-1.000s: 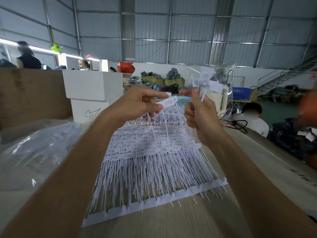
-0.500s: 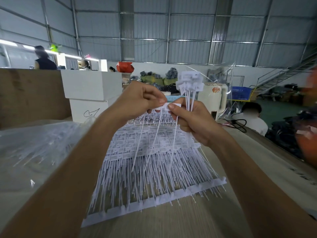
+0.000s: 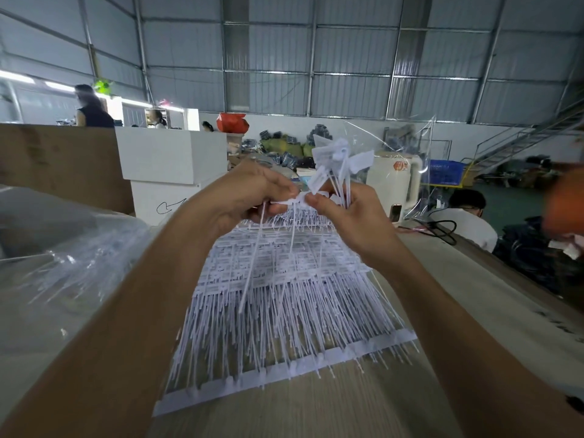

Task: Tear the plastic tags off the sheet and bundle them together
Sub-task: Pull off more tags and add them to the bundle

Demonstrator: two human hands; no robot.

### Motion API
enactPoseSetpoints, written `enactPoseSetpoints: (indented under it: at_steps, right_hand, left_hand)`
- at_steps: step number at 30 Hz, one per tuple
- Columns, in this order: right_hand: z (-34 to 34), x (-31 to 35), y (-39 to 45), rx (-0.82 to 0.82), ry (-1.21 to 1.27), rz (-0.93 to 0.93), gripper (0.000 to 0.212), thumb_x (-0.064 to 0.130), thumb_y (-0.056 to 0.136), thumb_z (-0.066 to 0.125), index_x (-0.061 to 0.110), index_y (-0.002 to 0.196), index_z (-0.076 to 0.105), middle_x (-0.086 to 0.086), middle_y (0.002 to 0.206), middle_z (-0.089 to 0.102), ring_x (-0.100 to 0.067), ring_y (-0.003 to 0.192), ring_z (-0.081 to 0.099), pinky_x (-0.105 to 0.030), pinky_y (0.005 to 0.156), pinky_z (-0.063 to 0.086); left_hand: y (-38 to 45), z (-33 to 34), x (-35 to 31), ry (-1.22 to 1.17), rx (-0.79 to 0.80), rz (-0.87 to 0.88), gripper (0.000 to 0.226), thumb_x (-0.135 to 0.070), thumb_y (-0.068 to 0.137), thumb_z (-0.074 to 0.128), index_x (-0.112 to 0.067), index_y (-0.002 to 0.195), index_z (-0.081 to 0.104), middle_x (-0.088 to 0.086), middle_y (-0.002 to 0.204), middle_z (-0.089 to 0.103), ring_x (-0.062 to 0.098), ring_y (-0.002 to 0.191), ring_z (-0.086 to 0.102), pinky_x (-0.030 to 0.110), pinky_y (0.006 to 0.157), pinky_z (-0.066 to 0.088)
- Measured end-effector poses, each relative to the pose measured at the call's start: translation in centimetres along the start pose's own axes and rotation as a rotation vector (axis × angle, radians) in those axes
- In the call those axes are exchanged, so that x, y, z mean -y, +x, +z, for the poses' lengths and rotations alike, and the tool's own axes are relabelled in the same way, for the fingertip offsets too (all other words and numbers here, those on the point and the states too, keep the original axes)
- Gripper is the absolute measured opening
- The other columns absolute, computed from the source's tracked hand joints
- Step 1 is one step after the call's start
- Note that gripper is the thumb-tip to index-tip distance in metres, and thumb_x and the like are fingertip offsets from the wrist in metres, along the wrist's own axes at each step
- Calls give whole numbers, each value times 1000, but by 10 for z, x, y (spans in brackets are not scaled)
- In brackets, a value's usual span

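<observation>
A small bundle of white plastic tags (image 3: 339, 159) stands in the right hand (image 3: 354, 222), fingers curled round its stems. The left hand (image 3: 243, 197) pinches, seemingly, a short strip of tags (image 3: 292, 200). The broad white sheets of tags (image 3: 278, 298) on the wooden surface (image 3: 316, 412) remain almost whole.

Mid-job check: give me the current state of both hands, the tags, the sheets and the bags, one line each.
left hand: raised, pinches a strip of tags.
right hand: raised, grips the bundle, thumb pinching the same strip.
strip of tags: held between both hands, tails hanging down.
bundle: upright in the right fist, heads fanned out.
stacked tag sheets: flat on the table.
clear bags: lying at left, tags inside.
</observation>
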State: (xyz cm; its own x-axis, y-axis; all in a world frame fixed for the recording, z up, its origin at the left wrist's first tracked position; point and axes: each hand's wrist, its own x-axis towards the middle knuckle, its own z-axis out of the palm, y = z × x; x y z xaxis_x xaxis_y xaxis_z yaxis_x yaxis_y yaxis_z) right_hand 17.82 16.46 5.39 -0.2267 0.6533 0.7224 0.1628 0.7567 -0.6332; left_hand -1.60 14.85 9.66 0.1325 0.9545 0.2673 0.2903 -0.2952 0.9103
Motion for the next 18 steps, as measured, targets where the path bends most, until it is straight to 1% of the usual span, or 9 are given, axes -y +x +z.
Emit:
enactPoseSetpoints:
  at_steps: [2,5,7,9,11,13,15,17,18]
  right_hand:
    - [4,1,-1,-16,-48,-11,16,17,93,73,2,90,73,-15,88,73,-30,82,65,-40,78,51]
    - [9,-1,-1,-36,-90,-30,12,18,92,73,13,82,71,0,73,67,-7,65,57,-31,67,47]
    - [10,-3,-1,-41,-165,-54,20,20,93,73,10,76,66,3,64,57,-2,57,46,-28,59,38]
    - [12,-6,-1,-28,-243,-120,30,20,92,71,-3,75,64,-7,62,53,-6,55,38,-30,55,31]
    - [12,-6,-1,-28,-265,-173,33,22,90,69,-9,80,67,-17,66,56,-8,57,37,-32,56,31]
    - [10,-4,-1,-53,-314,-253,30,21,88,66,-7,78,69,0,61,55,-3,57,44,-21,54,33]
    - [9,-4,-1,-76,-356,-313,20,16,88,66,1,74,69,19,63,47,10,59,50,-8,55,33]
    - [8,-10,0,-85,-324,-202,24,18,92,67,10,69,65,13,59,51,6,54,49,-11,52,34]
    - [9,-13,0,-86,-303,-122,29,21,95,67,13,67,63,7,57,55,0,51,48,-18,52,37]
  left_hand:
    - [0,0,0,-61,31,-56,15,-1,94,60,-5,95,74,0,46,51,8,38,41,19,44,29]
    - [-2,-2,0,-126,92,-133,21,-1,98,50,-6,95,70,-4,42,36,7,35,27,15,37,22]
    - [-2,-4,1,-117,120,-162,24,-3,99,45,-8,93,68,-5,44,29,7,37,20,17,36,16]
    - [-2,-5,3,-131,145,-183,21,-4,100,43,-7,100,64,-6,46,26,6,38,16,19,37,13]
    - [-2,-6,5,-146,151,-189,19,-4,100,43,-6,101,61,-6,46,26,6,38,16,18,36,13]
    - [-2,-6,4,-118,146,-187,16,-3,100,44,-6,100,59,-5,45,27,7,38,16,18,36,14]
    - [-4,-5,2,-82,154,-178,12,-4,100,46,-9,101,57,-5,45,28,7,39,16,18,37,13]
    - [-5,-4,-1,-32,149,-164,11,-9,101,49,-12,96,59,-4,48,27,9,41,16,19,39,13]
    - [-5,-3,-3,24,126,-153,12,-10,101,51,-12,92,59,-3,50,28,9,42,17,19,40,14]
